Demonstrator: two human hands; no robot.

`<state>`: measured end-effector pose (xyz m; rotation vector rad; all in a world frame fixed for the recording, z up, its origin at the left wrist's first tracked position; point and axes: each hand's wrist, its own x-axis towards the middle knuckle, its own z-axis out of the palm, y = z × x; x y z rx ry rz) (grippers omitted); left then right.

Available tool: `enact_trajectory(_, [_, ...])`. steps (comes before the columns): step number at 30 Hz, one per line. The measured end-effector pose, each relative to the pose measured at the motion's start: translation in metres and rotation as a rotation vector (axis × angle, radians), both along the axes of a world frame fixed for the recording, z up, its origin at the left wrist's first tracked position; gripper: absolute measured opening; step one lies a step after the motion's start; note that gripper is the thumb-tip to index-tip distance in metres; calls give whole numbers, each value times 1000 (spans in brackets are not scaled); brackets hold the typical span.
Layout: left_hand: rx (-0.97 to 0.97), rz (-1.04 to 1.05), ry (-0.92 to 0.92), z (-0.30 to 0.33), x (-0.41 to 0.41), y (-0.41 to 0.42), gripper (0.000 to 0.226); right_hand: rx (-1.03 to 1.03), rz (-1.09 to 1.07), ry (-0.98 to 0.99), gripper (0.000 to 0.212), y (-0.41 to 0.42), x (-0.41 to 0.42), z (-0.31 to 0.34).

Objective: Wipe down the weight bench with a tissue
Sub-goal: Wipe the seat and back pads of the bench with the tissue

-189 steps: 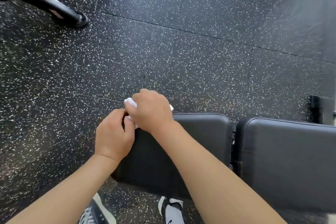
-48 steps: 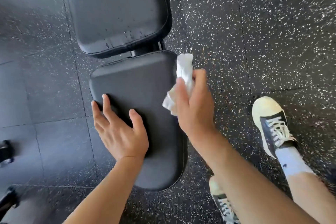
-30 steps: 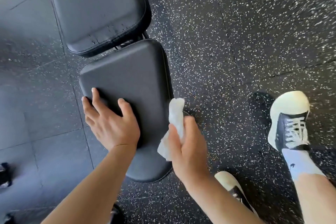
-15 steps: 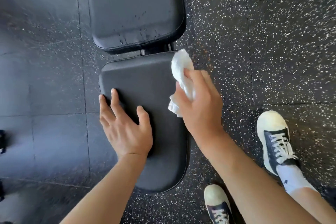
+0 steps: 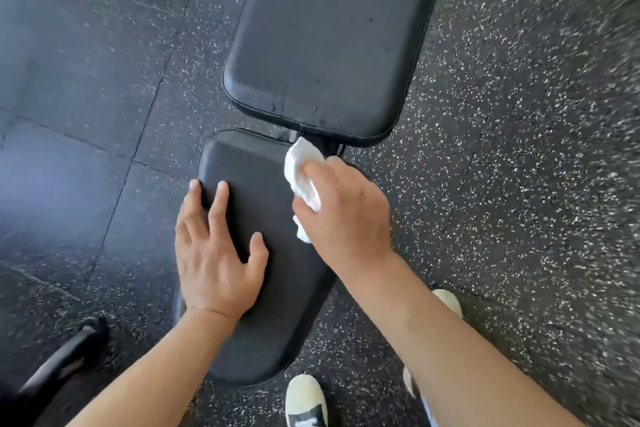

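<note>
Fingers point(image 5: 313, 168) of right hand point(image 5: 346, 215) pinch tissue point(image 5: 301, 166) underneath.

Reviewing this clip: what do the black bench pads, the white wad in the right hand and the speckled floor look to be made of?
Black padded seat pad and back pad: likely vinyl or faux leather over foam, with a smooth dull sheen, rounded corners and a piped seam at the edge. Crumpled white tissue, gripped by the right hand: soft paper, creased and matte. Dark speckled floor: probably rubber tiles, with white flecks and visible joints.
</note>
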<state>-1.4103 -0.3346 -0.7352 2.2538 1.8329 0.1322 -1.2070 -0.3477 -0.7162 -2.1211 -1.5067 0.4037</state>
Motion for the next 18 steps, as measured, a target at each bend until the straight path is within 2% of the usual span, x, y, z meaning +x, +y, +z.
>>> enact_trajectory(4, [-23,5,5,3,-1,0,84,-83,201,-69,16,51,-18,9])
enact_trajectory(7, [-33,-6,1,1,-2,1,85,-147,328,-126,21,88,-38,10])
enact_trajectory(9, [-39,-1,-5,0,-3,1,84,-150,368,-98,23,101,-44,13])
enact_trajectory(12, [-35,-6,-26,-1,-5,1,85,-104,411,-38,22,94,-36,17])
enact_trajectory(18, [-34,-13,-44,-4,-6,2,87,20,568,-221,33,22,14,5])
